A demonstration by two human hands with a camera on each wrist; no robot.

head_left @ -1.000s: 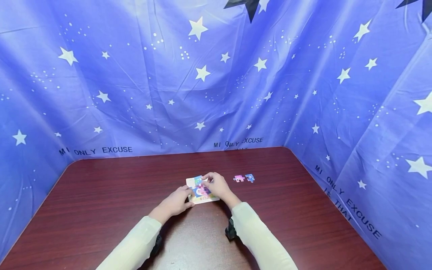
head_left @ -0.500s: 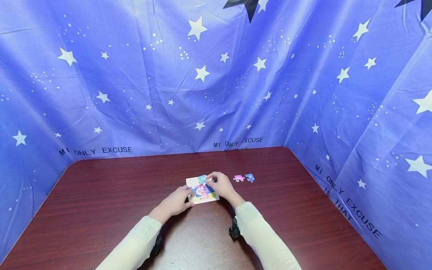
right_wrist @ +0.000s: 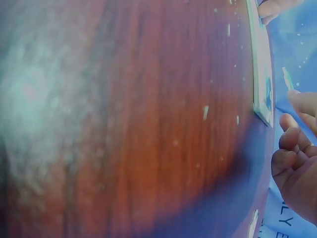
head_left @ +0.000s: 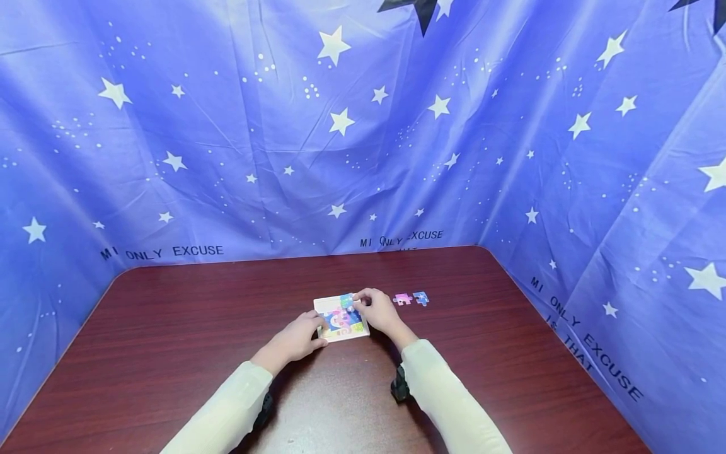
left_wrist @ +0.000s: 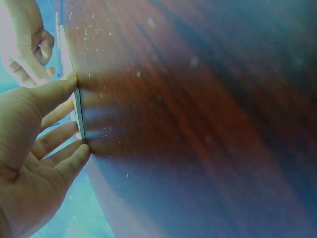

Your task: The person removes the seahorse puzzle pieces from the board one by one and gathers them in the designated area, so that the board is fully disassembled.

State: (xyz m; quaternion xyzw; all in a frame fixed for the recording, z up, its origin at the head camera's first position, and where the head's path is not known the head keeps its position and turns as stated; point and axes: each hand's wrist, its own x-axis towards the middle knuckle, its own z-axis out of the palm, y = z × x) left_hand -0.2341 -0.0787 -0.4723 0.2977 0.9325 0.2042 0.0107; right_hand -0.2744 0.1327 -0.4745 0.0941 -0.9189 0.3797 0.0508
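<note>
A small puzzle board [head_left: 325, 305] with a white border and a partly filled picture of pink, blue and yellow lies mid-table. My left hand [head_left: 292, 341] holds its near-left corner, thumb along the near edge and fingers spread over the left side. In the left wrist view its digits meet the thin edge of the board [left_wrist: 80, 115]. Over the far right part of the board, my right hand [head_left: 380, 311] pinches a blue-green puzzle piece [head_left: 346, 301] between thumb and forefinger. The right wrist view shows this piece [right_wrist: 288, 78] tilted, apart from the board's surface; the other fingers curl inward.
Right of the board lie a loose pink puzzle piece [head_left: 403, 299] and a blue one [head_left: 421, 298]. The dark red wooden table [head_left: 204, 315] meets a blue star-printed curtain [head_left: 272, 126] at the back and sides. A black device [head_left: 399, 386] sits under the right sleeve.
My right hand has shifted rightward over the board, carrying the blue-green piece from the middle of its far part toward the far right corner. The left hand has stayed at the board's corner.
</note>
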